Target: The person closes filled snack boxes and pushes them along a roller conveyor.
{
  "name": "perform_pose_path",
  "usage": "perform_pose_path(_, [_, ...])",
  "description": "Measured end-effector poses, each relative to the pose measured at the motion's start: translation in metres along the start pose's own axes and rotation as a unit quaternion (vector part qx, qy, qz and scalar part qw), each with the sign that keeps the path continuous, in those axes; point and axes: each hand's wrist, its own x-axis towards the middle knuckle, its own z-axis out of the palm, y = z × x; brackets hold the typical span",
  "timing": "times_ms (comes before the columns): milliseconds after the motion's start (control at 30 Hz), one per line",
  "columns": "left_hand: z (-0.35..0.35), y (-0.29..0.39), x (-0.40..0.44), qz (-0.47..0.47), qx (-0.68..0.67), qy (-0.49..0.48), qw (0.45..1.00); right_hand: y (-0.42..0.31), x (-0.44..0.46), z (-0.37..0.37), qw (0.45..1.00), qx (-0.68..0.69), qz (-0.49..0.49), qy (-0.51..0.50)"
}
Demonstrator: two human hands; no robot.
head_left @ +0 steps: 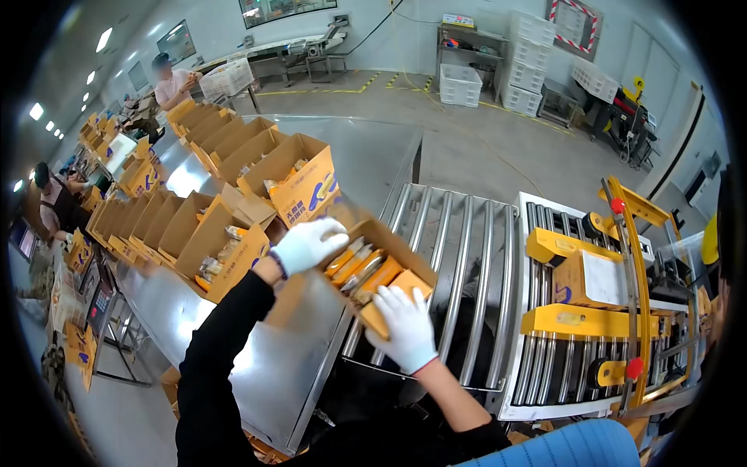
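Observation:
An open cardboard box (408,257) is tilted over the joint between the metal table and the rollers. Inside it lie several orange-and-clear wrapped packs (366,268). My left hand (311,245), in a white glove, is closed at the box's left side, its fingers curled at the edge. On the near right side my white-gloved right hand (406,327) grips the box by a folded flap, fingers over the cardboard and thumb lower down. The box's underside is hidden.
Rows of open filled boxes (299,183) stand on the metal table (373,144) to the left. A roller conveyor (467,272) leads right to a yellow-railed machine (583,323) with a closed box (572,280) between its rails. Other people (173,82) work at the far left.

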Motion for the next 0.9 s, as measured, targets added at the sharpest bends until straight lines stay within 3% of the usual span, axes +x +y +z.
perform_pose_path(33, [-0.005, 0.013, -0.006, 0.026, -0.075, -0.027, 0.996, 0.017, 0.001, -0.004, 1.000, 0.005, -0.016, 0.023])
perform_pose_path(100, [0.003, 0.005, -0.006, 0.001, 0.013, -0.144, 0.990, 0.042, 0.006, -0.029, 0.991, 0.121, -0.061, -0.003])
perform_pose_path(133, [0.021, -0.013, 0.000, 0.147, 0.094, -0.147, 0.974, 0.053, 0.005, -0.036, 0.973, 0.228, 0.012, -0.024])
perform_pose_path(167, [0.031, -0.005, 0.008, 0.087, 0.036, -0.117, 0.989, 0.062, 0.008, -0.041, 0.940, 0.328, 0.084, -0.044])
perform_pose_path(233, [0.080, -0.015, 0.032, 0.249, 0.214, 0.074, 0.942, 0.067, 0.039, -0.051, 0.997, 0.080, 0.002, -0.001])
perform_pose_path(300, [0.083, 0.013, 0.045, 0.033, 0.057, 0.123, 0.990, 0.053, 0.058, -0.051, 0.991, -0.120, -0.007, 0.051])
perform_pose_path(333, [0.091, 0.008, 0.043, 0.004, 0.014, 0.226, 0.974, 0.041, 0.063, -0.053, 0.982, -0.173, 0.038, 0.069])
perform_pose_path(367, [0.093, 0.002, 0.038, -0.084, -0.079, 0.221, 0.968, 0.034, 0.060, -0.048, 0.984, -0.139, 0.074, 0.088])
perform_pose_path(433, [0.102, -0.025, 0.025, -0.076, -0.202, 0.216, 0.952, 0.033, 0.045, -0.025, 0.993, -0.086, 0.080, 0.002])
perform_pose_path(500, [0.112, -0.034, 0.026, -0.107, -0.190, 0.128, 0.968, 0.053, 0.037, -0.033, 0.993, -0.099, 0.049, 0.052])
perform_pose_path(567, [0.111, -0.015, 0.034, -0.092, -0.203, 0.139, 0.965, 0.062, 0.057, -0.063, 0.989, -0.133, 0.046, 0.047])
perform_pose_path(633, [0.121, -0.012, 0.049, -0.099, -0.296, 0.118, 0.943, 0.086, 0.077, -0.072, 0.977, -0.170, 0.059, 0.116])
perform_pose_path(700, [0.133, 0.001, 0.055, -0.111, -0.316, 0.142, 0.931, 0.094, 0.070, -0.073, 0.982, -0.124, 0.137, 0.025])
perform_pose_path(733, [0.134, 0.005, 0.059, -0.121, -0.338, 0.167, 0.918, 0.088, 0.055, -0.075, 0.985, -0.120, 0.123, -0.015])
perform_pose_path(767, [0.132, 0.009, 0.063, -0.107, -0.429, 0.121, 0.889, 0.079, 0.031, -0.076, 0.985, -0.119, 0.108, -0.058])
perform_pose_path(800, [0.133, 0.024, 0.066, -0.146, -0.420, 0.123, 0.887, 0.097, 0.006, -0.062, 0.977, -0.195, 0.069, -0.049])
perform_pose_path(833, [0.140, 0.043, 0.070, -0.187, -0.411, 0.124, 0.884, 0.100, 0.001, -0.073, 0.974, -0.177, 0.124, -0.069])
perform_pose_path(900, [0.187, 0.084, 0.091, -0.139, -0.460, 0.081, 0.873, 0.125, -0.005, -0.087, 0.956, -0.230, 0.180, -0.040])
